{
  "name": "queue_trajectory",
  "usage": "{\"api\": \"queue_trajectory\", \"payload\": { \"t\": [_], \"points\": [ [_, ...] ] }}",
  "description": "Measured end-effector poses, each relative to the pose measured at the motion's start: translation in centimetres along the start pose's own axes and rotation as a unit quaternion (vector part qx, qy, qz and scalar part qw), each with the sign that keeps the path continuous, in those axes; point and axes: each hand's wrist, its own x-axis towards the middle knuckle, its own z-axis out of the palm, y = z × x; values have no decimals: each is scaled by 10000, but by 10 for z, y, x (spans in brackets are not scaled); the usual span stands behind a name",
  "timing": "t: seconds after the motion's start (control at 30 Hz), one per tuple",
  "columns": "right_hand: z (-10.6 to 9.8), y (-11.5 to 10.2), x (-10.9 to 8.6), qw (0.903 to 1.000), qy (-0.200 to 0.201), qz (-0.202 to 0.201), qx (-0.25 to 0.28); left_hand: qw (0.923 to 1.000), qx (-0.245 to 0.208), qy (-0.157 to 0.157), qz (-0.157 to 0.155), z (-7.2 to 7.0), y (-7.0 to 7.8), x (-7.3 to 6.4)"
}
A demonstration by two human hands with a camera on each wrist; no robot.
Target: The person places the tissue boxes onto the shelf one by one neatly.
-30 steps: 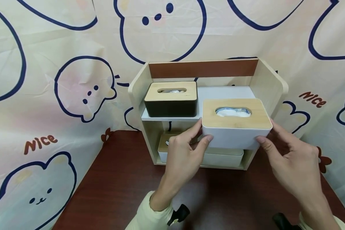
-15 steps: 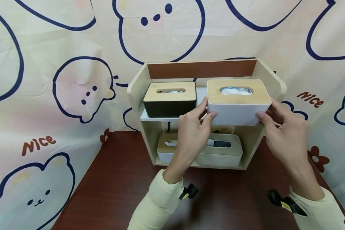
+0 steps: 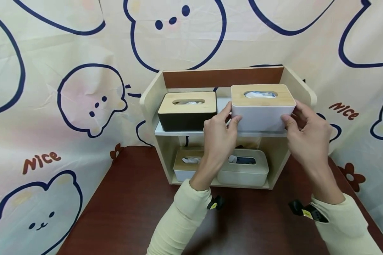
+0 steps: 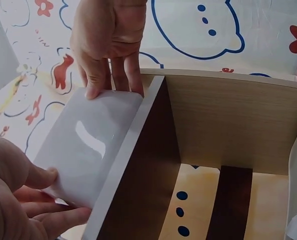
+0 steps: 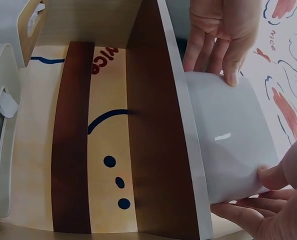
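Between both hands a white tissue box with a wooden lid is held at the right part of the upper shelf. My left hand grips its left end, thumb on the front face and fingers round the side. At the right end my right hand grips it the same way. In the left wrist view the white box lies right along the shelf's front edge. The right wrist view has the box against that same edge. A black tissue box with a wooden lid stands to its left.
On the lower shelf are a white tissue box with a wooden lid, partly behind the left forearm, and an all-cream tissue box. The shelf unit stands on a dark wooden table, before a cartoon-printed cloth.
Both hands have carried the white tissue box up and back, from in front of the unit onto the upper shelf's level, beside the black one. The lower cream box has come into fuller view.
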Motion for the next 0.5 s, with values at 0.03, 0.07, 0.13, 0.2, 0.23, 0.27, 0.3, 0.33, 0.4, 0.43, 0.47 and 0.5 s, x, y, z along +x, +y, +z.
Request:
{"api": "queue_trajectory", "payload": {
  "t": [0.03, 0.07, 0.13, 0.2, 0.23, 0.27, 0.3, 0.33, 0.4, 0.43, 0.47, 0.5],
  "points": [
    [1, 0, 0, 10000, 10, 11, 1, 10000, 19, 24, 8, 0, -1, 1],
    [2, 0, 0, 10000, 6, 22, -7, 10000, 36, 39, 12, 1, -1, 1],
    [4, 0, 0, 10000, -13, 18, -1, 10000, 35, 68, 7, 1, -2, 1],
    [5, 0, 0, 10000, -52, 17, -4, 10000, 21, 93, -18, 1, -2, 2],
    [5, 0, 0, 10000, -62, 4, -17, 9999, 18, 106, -34, 1, -2, 2],
    [5, 0, 0, 10000, -82, -3, -17, 9999, 25, 110, -51, 2, -2, 2],
    [5, 0, 0, 9999, -98, -5, -34, 9999, 36, 108, -66, 2, -2, 3],
    [5, -1, 0, 9999, -120, 5, -46, 9999, 51, 104, -90, 2, -1, 3],
    [4, -1, 0, 9998, -166, 18, -77, 9998, 83, 102, -116, 3, -1, 4],
    [4, -1, 0, 9998, -191, 20, -87, 9999, 75, 97, -121, 3, -1, 4],
    [4, -1, -1, 9997, -218, 21, -91, 9999, 67, 92, -126, 3, -1, 5],
    [3, 0, -1, 9997, -243, 20, -80, 9999, 41, 76, -139, 3, -1, 5]
  ]
}}
